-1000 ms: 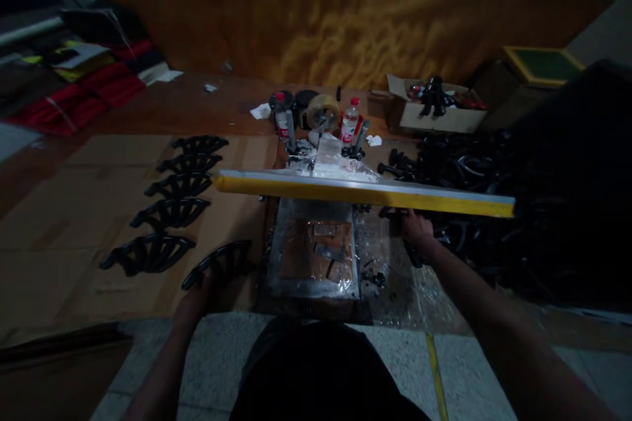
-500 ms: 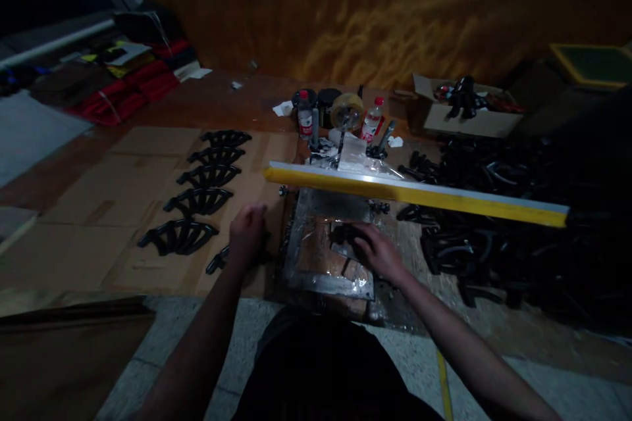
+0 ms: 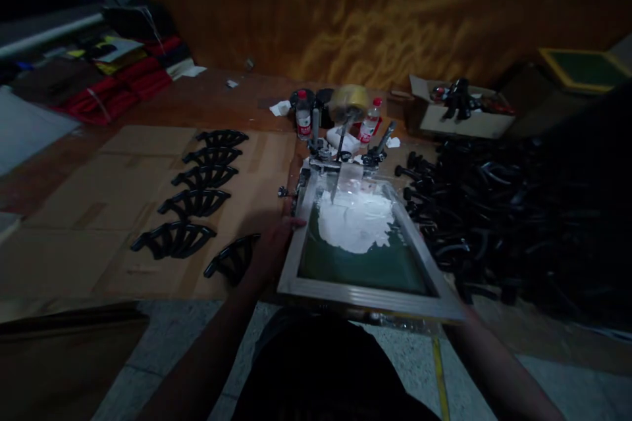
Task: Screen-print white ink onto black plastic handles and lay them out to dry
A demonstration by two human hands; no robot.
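Observation:
A screen printing frame (image 3: 368, 296) with a metal border lies low in front of me, hinged at its far end. White ink (image 3: 353, 220) covers the far part of its green mesh (image 3: 355, 270). My left hand (image 3: 276, 240) is at the frame's left side, its fingers closed over the border. At the near right corner is my right hand (image 3: 464, 319); its fingers are hidden by the frame and blurred. A clear squeegee-like block (image 3: 349, 179) hangs over the inked end. The base plate and whatever lies on it are covered by the frame.
Several black curved, ribbed parts (image 3: 195, 202) lie in a column on cardboard (image 3: 118, 174) to the left, one near my left wrist. A heap of black parts (image 3: 474, 210) fills the right. Two bottles (image 3: 303, 120), a tape roll (image 3: 348, 102) and an open box (image 3: 464, 118) stand behind.
The frame has swung down from a raised, edge-on position to lie over the base plate. My left hand moved right to its side; my right hand left the plate for the near right corner.

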